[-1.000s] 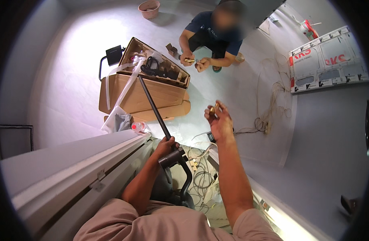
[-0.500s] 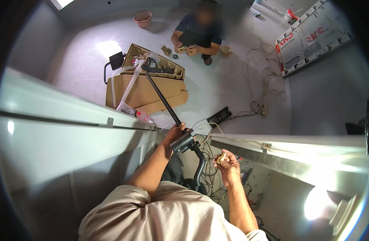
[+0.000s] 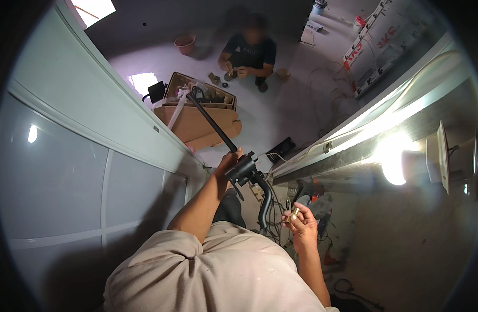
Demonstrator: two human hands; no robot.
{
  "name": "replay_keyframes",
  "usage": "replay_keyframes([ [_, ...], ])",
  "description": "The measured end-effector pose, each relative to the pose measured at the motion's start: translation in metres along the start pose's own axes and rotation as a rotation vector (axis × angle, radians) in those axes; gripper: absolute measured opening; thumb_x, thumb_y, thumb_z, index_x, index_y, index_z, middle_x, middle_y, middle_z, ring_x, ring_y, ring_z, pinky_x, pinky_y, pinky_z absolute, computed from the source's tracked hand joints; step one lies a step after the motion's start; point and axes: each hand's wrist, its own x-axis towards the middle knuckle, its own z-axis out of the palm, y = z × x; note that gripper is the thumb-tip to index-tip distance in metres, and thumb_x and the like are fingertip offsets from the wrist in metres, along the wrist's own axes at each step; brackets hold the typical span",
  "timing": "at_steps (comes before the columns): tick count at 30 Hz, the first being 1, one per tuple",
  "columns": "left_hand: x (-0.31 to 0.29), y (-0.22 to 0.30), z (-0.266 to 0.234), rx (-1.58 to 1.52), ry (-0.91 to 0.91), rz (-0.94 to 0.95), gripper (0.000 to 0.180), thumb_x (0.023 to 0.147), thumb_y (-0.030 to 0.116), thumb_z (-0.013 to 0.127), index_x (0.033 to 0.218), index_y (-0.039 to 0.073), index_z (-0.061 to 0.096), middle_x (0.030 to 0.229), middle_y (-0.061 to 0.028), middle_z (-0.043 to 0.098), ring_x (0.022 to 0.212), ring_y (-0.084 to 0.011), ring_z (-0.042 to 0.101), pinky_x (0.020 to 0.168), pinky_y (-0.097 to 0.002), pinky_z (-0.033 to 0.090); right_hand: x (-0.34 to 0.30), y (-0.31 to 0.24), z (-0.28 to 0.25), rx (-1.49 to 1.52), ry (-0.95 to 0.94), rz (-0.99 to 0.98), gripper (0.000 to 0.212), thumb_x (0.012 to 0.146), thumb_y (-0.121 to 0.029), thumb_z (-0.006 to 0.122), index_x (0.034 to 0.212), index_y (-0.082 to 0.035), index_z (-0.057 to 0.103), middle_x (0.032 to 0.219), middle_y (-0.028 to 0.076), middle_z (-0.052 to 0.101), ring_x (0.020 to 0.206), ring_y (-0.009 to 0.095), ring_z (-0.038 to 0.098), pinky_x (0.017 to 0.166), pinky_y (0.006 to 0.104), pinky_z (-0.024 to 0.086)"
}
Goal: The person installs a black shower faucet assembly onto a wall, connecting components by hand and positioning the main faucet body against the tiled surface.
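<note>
My left hand is closed round a black pipe fixture near its thick middle body. The fixture's long straight tube slants up to the far left, and its curved tube bends down toward my waist. My left fingers are partly hidden behind the body. In my right hand, to the right of the curved tube, a small brass fitting is pinched between thumb and fingers. The fitting is apart from the black fixture.
A co-worker squats at the far side, both hands round something small. An opened cardboard box lies before them, near a pink basin. Panelled white framing stands close on my left; a bright lamp shines right. Cables lie below.
My view has swung, so the framing and lamp sit differently. The black fixture has turned slightly, showing a flat lever under its body. Both hands keep their holds.
</note>
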Motion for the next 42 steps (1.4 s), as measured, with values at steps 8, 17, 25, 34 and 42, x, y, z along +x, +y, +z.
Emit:
replay_keyframes([
  [8, 0.039, 0.015, -0.005, -0.004, 0.052, 0.033, 0.031, 0.103, 0.036, 0.060, 0.110, 0.007, 0.053, 0.087, -0.0081, 0.065, 0.069, -0.0191, 0.065, 0.064, -0.0355, 0.053, -0.016, -0.002, -0.012, 0.074, 0.202, -0.057, 0.041, 0.093, 0.001, 0.066, 0.131, 0.000, 0.053, 0.105, 0.017, 0.069, 0.090, 0.025, 0.071, 0.072, 0.0329, 0.060],
  [17, 0.072, 0.027, -0.022, -0.022, 0.045, 0.074, 0.031, 0.104, 0.034, 0.056, 0.095, 0.005, 0.051, 0.084, -0.0134, 0.060, 0.071, -0.0269, 0.066, 0.075, -0.0471, 0.062, 0.026, -0.039, 0.040, -0.092, 0.055, -0.046, 0.038, 0.093, 0.000, 0.066, 0.129, -0.001, 0.055, 0.102, 0.014, 0.070, 0.090, 0.024, 0.070, 0.078, 0.0349, 0.058],
  [25, 0.040, 0.049, -0.015, -0.172, -0.102, 0.061, 0.024, 0.106, 0.030, 0.053, 0.097, 0.009, 0.052, 0.082, -0.0113, 0.060, 0.075, -0.0287, 0.067, 0.082, -0.0503, 0.060, 0.049, -0.071, 0.098, -0.119, -0.189, -0.102, 0.028, 0.090, 0.001, 0.074, 0.116, -0.001, 0.063, 0.099, 0.009, 0.071, 0.092, 0.018, 0.070, 0.083, 0.0340, 0.058],
  [34, 0.019, 0.052, -0.016, -0.281, -0.248, 0.016, 0.022, 0.109, 0.030, 0.049, 0.098, 0.012, 0.052, 0.089, -0.0109, 0.064, 0.088, -0.0319, 0.067, 0.086, -0.0473, 0.056, 0.010, -0.043, 0.060, -0.008, 0.006, -0.111, 0.032, 0.088, 0.004, 0.073, 0.117, -0.002, 0.061, 0.100, 0.014, 0.072, 0.075, 0.019, 0.068, 0.063, 0.0303, 0.057],
  [42, 0.005, 0.049, -0.018, -0.250, -0.356, 0.024, 0.017, 0.108, 0.027, 0.051, 0.097, 0.013, 0.051, 0.093, -0.0107, 0.064, 0.093, -0.0303, 0.066, 0.092, -0.0469, 0.055, -0.012, -0.024, 0.051, 0.083, 0.020, -0.140, 0.025, 0.090, 0.008, 0.068, 0.113, 0.002, 0.061, 0.101, 0.018, 0.071, 0.084, 0.025, 0.073, 0.072, 0.0351, 0.064],
])
